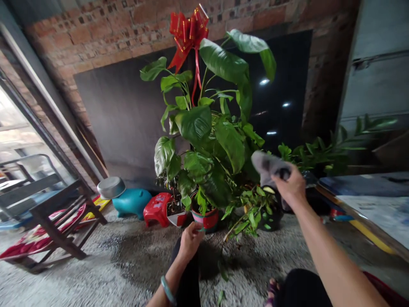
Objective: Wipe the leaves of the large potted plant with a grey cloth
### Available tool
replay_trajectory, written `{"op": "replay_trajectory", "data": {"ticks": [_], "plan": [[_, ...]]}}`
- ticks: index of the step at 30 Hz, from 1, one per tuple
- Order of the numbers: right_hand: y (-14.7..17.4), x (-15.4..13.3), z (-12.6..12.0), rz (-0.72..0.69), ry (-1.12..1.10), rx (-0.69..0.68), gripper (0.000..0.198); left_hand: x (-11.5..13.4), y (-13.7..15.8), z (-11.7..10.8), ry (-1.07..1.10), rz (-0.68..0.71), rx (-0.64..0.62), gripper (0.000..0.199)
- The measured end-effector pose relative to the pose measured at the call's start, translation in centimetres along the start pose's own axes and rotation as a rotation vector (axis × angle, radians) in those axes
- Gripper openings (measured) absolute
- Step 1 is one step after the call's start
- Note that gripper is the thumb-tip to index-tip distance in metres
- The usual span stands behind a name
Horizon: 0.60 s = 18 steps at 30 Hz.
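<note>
A tall leafy potted plant (pixel 194 123) with broad green leaves stands in front of me. My right hand (pixel 292 187) is closed around a bunched grey cloth (pixel 266 164) at the plant's right side, above a smaller plant in a dark pot (pixel 270 217). My left hand (pixel 191 241), with a pale green bangle (pixel 168 290) on its wrist, is low in front of the red and green pot (pixel 207 219). Its fingers are pinched together, and a small greenish bit shows at their tips, too small to name.
Left of the pot are a red stool (pixel 156 209), a blue animal-shaped seat (pixel 132 202) and a metal basin (pixel 111 186). A wooden chair (pixel 57 213) stands further left. At right is a low table (pixel 377 204). Fallen leaves (pixel 223 270) lie on the concrete floor. A red bow (pixel 188 34) tops the plant.
</note>
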State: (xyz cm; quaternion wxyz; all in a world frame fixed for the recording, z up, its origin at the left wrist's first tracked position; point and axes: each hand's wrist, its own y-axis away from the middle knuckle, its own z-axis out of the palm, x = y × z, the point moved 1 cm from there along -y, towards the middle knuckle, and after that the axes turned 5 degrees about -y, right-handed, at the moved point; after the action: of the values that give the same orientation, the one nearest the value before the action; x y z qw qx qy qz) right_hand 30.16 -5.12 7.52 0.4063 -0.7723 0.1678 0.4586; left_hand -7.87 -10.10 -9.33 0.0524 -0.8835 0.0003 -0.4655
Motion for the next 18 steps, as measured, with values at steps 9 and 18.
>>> {"op": "replay_trajectory", "data": {"ticks": [9, 18], "plan": [[-1.6, -2.9, 3.1, 0.067, 0.146, -0.231, 0.041, -6.5, 2.2, 1.4, -0.652, 0.176, -0.011, 0.025], [11.0, 3.7, -1.2, 0.117, -0.198, -0.312, 0.039, -6.6, 2.0, 1.6, -0.586, 0.118, -0.008, 0.021]]}}
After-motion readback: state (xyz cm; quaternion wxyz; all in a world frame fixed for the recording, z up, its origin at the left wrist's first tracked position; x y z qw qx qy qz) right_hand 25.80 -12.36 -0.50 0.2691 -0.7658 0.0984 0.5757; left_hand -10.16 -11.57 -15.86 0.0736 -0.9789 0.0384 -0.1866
